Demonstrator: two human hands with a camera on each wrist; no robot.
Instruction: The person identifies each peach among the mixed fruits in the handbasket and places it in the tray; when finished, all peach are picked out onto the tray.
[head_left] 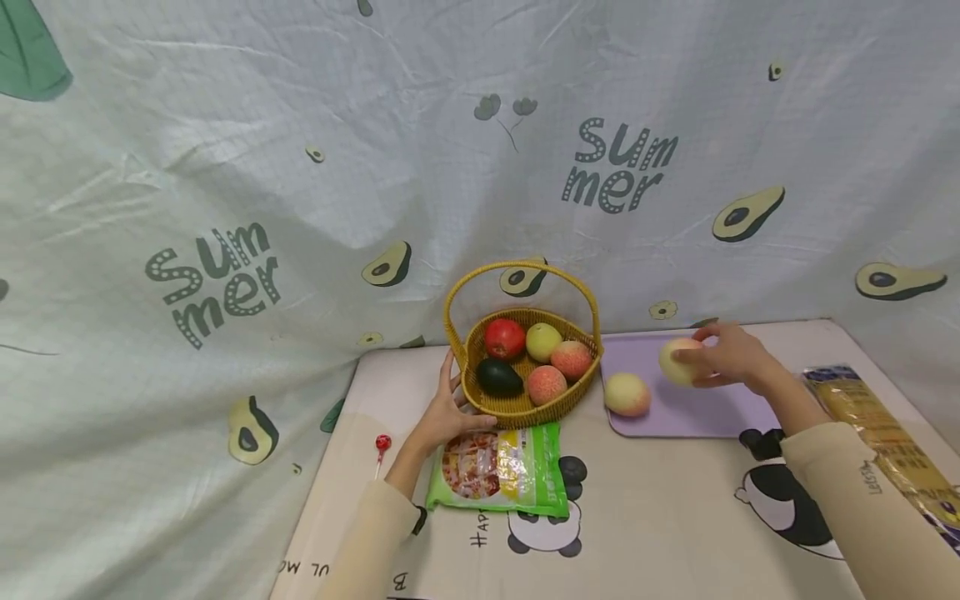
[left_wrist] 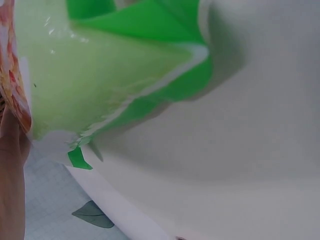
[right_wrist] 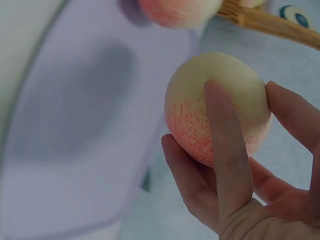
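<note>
My right hand pinches a pale yellow and pink peach over the lavender tray, with thumb and fingertips around it. A second peach sits at the tray's left end, beside the basket. With its fingers spread, my left hand rests against the lower left side of the yellow woven basket. Inside the basket lie a red fruit, a yellow-green fruit, a dark green avocado and two pinkish-orange peaches. Only part of the left hand shows in the left wrist view.
A green food packet lies in front of the basket, beneath the left hand. To its left is a red lollipop. At the table's right edge lies a long yellow-brown packet. Printed cloth hangs behind the table.
</note>
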